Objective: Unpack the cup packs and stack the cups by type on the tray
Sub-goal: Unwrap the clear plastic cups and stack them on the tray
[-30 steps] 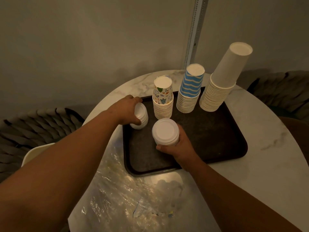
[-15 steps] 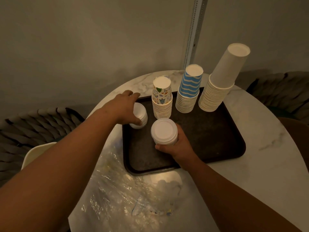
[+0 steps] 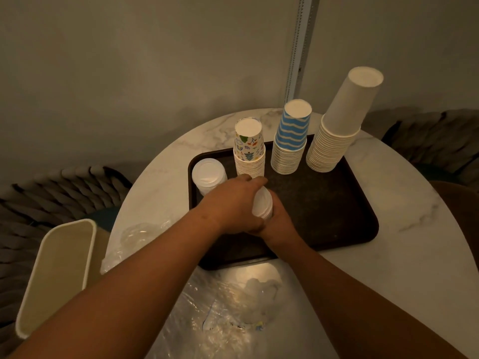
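both of my hands meet on one short white stack in the near left part of the tray. the right hand grasps it from the near side, fingers curled round its lower part. the left hand lies over its top and left side, fingers bent round it, so this grip is also closed on the stack.

i judge the task is nearly done. beyond the grip three sorted columns stand upside down on the tray: the patterned cups just behind my fingers, the blue striped cups further right, and the tall plain cups rightmost, leaning a little. to the left of the grip a second white stack stands alone. what is left, i think, is to join the two white stacks.

the held stack looks smooth, plain white and low. empty clear wrapping lies on the bench nearer to me than the grip.
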The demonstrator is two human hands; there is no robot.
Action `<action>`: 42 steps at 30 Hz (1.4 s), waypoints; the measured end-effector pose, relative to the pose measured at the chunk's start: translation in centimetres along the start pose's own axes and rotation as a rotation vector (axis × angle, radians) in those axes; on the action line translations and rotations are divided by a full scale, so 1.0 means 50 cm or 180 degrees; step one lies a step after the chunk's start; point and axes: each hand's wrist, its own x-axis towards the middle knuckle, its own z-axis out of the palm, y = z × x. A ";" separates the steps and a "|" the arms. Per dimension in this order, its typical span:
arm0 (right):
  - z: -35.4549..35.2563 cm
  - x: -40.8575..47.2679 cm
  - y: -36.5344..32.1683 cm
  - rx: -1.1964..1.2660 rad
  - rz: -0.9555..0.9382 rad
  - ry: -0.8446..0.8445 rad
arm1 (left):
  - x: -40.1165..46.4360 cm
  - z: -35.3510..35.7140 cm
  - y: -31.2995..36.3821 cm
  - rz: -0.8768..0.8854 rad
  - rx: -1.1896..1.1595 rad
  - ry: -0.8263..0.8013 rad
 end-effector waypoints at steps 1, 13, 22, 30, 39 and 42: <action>-0.001 0.000 -0.001 -0.0027 0.0027 -0.0027 | -0.001 -0.003 -0.001 -0.0028 -0.0095 -0.0012; 0.000 -0.004 0.004 0.0248 -0.0059 0.0196 | -0.009 -0.014 -0.011 -0.0106 -0.0468 0.0087; -0.002 -0.009 -0.003 0.0295 -0.0052 0.0168 | -0.014 -0.009 -0.019 -0.0058 -0.0534 0.0061; -0.005 -0.013 0.008 0.0464 -0.0067 0.0178 | -0.015 -0.014 -0.021 0.0005 -0.0444 0.0031; -0.003 -0.008 0.014 0.0438 -0.0117 0.0208 | -0.011 -0.013 -0.021 0.0034 -0.0309 0.0066; -0.005 -0.008 0.012 0.0448 -0.0136 0.0178 | -0.011 -0.013 -0.021 0.0006 -0.0315 0.0075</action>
